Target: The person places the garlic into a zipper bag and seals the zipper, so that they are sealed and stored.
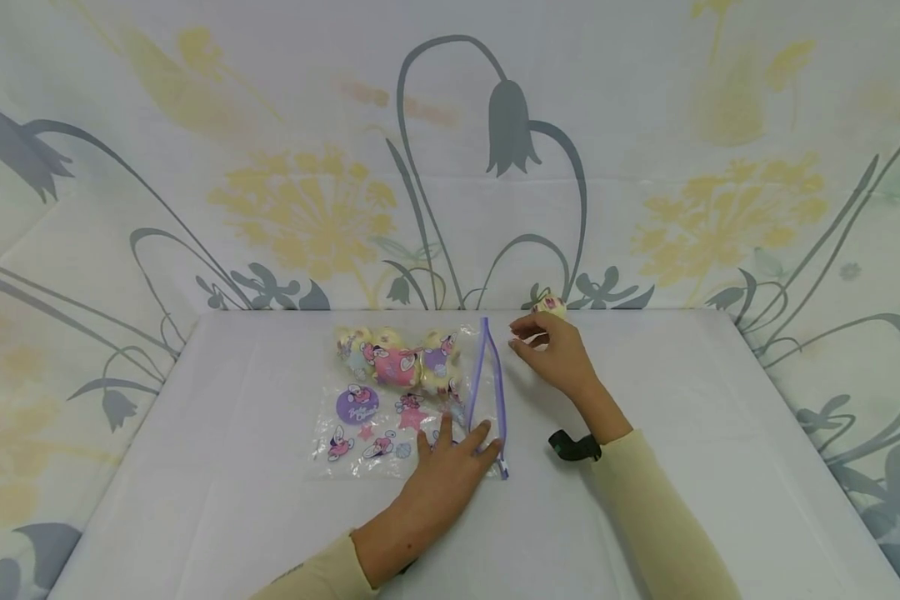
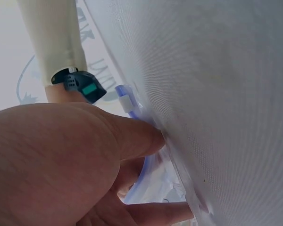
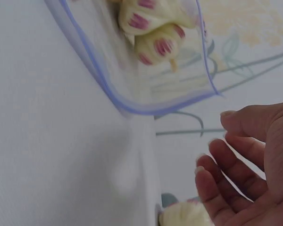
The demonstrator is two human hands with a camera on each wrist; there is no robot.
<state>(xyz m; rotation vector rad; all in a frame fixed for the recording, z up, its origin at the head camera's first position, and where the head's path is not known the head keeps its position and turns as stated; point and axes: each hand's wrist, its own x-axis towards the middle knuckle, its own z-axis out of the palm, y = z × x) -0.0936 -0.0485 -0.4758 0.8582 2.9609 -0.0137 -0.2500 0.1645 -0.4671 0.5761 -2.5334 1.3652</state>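
Clear plastic printed with cartoon figures, a zip bag [image 1: 360,407] lies on a white-covered table [image 1: 225,400], garlic-like bulbs [image 3: 162,46] inside and its purple-edged mouth [image 1: 500,392] parted toward the right. A person's left hand [image 1: 450,475], fingers spread, rests on the bag near that opening, apparently to steady it; apart from it, the right hand [image 1: 555,350], loosely bent and holding nothing, hovers just beside a loose bulb [image 1: 550,307] at the table's back edge.

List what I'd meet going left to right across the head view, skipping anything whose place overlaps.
Cream pieces inside the clear bag → the bag's purple zip strip → right hand → right sleeve.
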